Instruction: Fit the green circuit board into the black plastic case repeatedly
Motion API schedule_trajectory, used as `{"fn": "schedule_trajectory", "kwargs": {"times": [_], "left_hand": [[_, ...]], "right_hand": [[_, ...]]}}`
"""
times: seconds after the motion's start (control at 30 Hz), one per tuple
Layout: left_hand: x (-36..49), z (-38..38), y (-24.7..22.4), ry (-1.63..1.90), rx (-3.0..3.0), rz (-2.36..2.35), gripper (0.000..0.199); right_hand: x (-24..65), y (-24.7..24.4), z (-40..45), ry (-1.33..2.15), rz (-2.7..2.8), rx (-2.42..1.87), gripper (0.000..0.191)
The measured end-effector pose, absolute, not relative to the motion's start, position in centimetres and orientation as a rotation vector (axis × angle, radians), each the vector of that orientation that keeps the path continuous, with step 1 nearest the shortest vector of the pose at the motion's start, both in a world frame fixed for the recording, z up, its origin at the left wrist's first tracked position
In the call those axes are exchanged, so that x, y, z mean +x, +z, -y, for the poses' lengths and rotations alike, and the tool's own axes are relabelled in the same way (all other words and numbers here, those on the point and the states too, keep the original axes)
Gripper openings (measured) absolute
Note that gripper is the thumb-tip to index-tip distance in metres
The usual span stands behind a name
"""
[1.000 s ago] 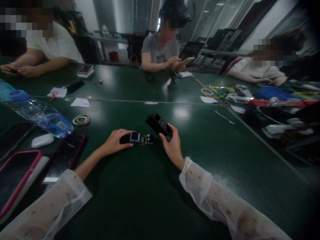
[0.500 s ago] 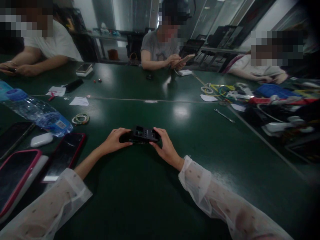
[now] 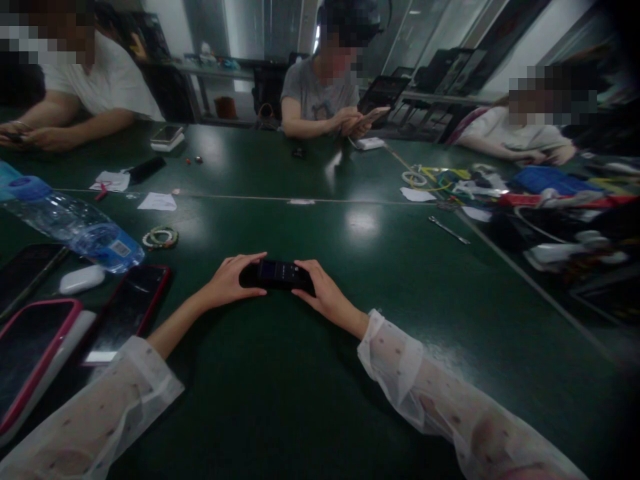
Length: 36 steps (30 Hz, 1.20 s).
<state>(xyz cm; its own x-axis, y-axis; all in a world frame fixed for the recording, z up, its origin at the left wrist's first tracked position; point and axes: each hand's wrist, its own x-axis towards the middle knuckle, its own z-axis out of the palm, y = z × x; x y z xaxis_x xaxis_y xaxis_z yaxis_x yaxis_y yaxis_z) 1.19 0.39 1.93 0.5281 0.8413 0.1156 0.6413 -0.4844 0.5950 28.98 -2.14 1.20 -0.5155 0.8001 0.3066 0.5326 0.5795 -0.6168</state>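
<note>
A small black device with a dark screen and a row of little buttons lies level between my hands at the middle of the green table. My left hand grips its left end, thumb on the near side and fingers on the far side. The right end sits between the thumb and fingers of my right hand. Its underside is hidden.
To my left are a plastic bottle on its side, a white earbud case, a red-edged phone and beaded bracelets. A spanner and cable clutter lie right. Three people sit opposite.
The device has gone from tilted, with an open-looking window and a gap along its near edge, to lying flat with a dark screen showing. My right fingers have shifted slightly left.
</note>
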Motion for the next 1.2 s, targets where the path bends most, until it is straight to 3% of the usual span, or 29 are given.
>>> {"fn": "schedule_trajectory", "kwargs": {"times": [0.77,1.2], "left_hand": [[0.3,-0.9,2.0,0.434,2.254,-1.069,0.075],[2.5,0.7,3.0,0.496,2.17,-1.118,0.054]], "right_hand": [[29.1,1.7,2.9,0.432,2.372,-0.986,0.059],[29.1,1.7,3.0,0.398,2.403,-0.974,0.06]]}}
